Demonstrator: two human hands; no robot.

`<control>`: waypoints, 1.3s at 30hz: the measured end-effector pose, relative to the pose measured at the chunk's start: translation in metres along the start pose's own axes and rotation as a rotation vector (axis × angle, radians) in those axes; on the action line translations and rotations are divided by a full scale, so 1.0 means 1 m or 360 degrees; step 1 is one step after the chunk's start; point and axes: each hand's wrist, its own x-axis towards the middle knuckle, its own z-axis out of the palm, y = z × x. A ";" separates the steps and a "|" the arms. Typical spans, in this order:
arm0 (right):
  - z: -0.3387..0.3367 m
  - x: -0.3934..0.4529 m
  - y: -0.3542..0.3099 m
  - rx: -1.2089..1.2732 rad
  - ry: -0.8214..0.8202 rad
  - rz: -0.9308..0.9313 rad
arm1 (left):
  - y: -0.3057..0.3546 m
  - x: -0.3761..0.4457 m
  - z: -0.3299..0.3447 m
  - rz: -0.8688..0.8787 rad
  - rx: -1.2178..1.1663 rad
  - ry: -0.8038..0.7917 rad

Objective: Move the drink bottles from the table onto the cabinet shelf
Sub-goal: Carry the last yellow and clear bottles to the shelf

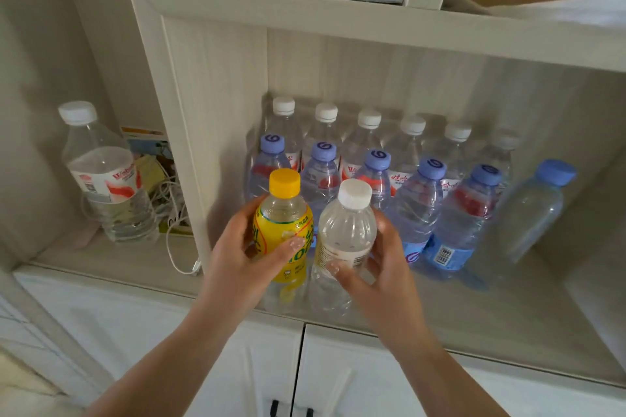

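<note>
**A:** Where do things stand?

**B:** Both bottles are at the front of the cabinet shelf, centre of the frame. The left hand is wrapped around the yellow-capped bottle; the right hand grips the white-capped clear bottle. The two bottles are just beside each other, upright, their bases low over the front lip. Whether they have touched down I cannot tell.

**A:** How would you finish it well?

**B:** Set both bases flat on the board, well behind the front edge, then let go one hand at a time so neither tips its neighbour.

**A:** Any room to push deeper?

**B:** Not much straight ahead. The blue-capped bottles stand in a row right behind, with the white-capped row at the back. Pushing hard would likely knock them.

**A:** And the sides?

**B:** The cabinet's upright panel stands near the left hand, so the yellow one has little slack that way. Open board lies to the lower right of the frame, in front of the blue caps.
</note>
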 end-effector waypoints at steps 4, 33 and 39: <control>-0.004 -0.006 0.008 -0.0010 -0.0053 0.0084 | -0.004 -0.007 0.001 0.0057 -0.0046 -0.0091; 0.034 0.001 0.041 -0.0175 -0.0072 0.0258 | -0.057 -0.051 0.014 0.0282 0.0529 0.0356; 0.037 0.005 0.045 -0.0236 -0.0073 0.0252 | -0.065 -0.049 0.012 0.0247 0.0474 0.0349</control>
